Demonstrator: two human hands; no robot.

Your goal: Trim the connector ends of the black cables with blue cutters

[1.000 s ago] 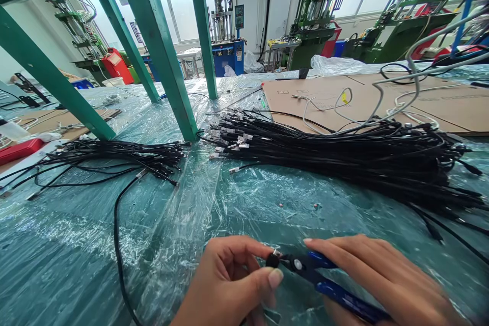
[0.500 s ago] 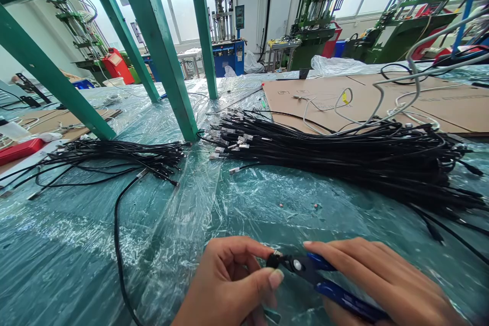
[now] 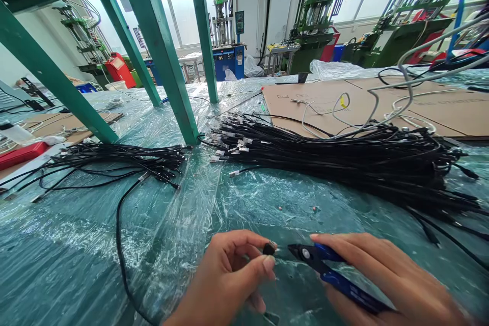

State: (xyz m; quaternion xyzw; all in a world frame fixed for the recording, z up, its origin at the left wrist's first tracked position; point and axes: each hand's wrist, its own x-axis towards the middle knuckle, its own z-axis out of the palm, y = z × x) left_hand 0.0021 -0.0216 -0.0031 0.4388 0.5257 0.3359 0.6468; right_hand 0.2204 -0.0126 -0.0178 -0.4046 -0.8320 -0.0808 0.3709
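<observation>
On the near side of the big cable pile (image 3: 336, 160), the left hand (image 3: 231, 275) pinches a small black plug (image 3: 269, 249); the right hand (image 3: 389, 275) wraps blue cutters (image 3: 314, 261), tips just short of it. Trimming seems in hand (my guess); a snip would call for careful lining-up.

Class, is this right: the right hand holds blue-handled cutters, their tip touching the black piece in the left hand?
Not touching: in the head view, the right hand holds blue-handled cutters, their tip apart from the black piece in the left hand.
</observation>
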